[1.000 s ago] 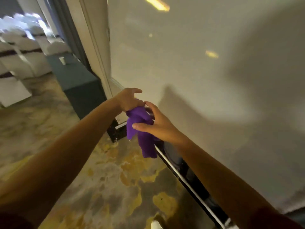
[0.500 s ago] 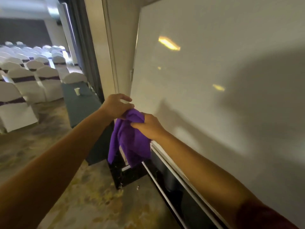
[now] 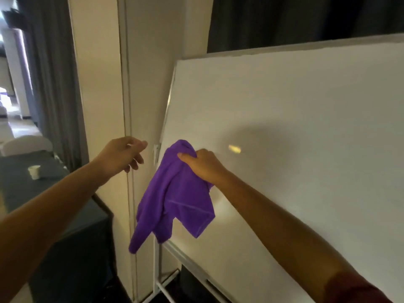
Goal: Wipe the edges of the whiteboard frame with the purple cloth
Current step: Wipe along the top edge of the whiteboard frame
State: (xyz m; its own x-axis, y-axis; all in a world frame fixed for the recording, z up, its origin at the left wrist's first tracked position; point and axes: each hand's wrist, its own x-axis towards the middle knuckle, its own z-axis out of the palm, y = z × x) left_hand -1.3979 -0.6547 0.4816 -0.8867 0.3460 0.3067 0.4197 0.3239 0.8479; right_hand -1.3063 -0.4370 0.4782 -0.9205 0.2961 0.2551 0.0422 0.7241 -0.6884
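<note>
The purple cloth (image 3: 175, 197) hangs loose from my right hand (image 3: 203, 165), which pinches its top in front of the lower left part of the whiteboard (image 3: 284, 132). The whiteboard's thin metal frame (image 3: 169, 99) runs up the left side and along the top; the cloth covers part of the left edge. My left hand (image 3: 123, 155) is empty, fingers loosely curled and apart, just left of the frame and of the cloth, touching neither. The board's white stand leg (image 3: 157, 265) shows below the cloth.
A cream wall pillar (image 3: 105, 88) stands right behind the board's left edge. Grey curtains (image 3: 50, 84) hang at the left. A dark-clothed table (image 3: 19, 184) with a white cup (image 3: 34, 171) is at lower left, and a white-covered chair (image 3: 26, 144) behind it.
My view has tilted up from the floor to the board's top corner. My left hand has let go of the cloth and moved left; my right hand alone now holds it, higher up.
</note>
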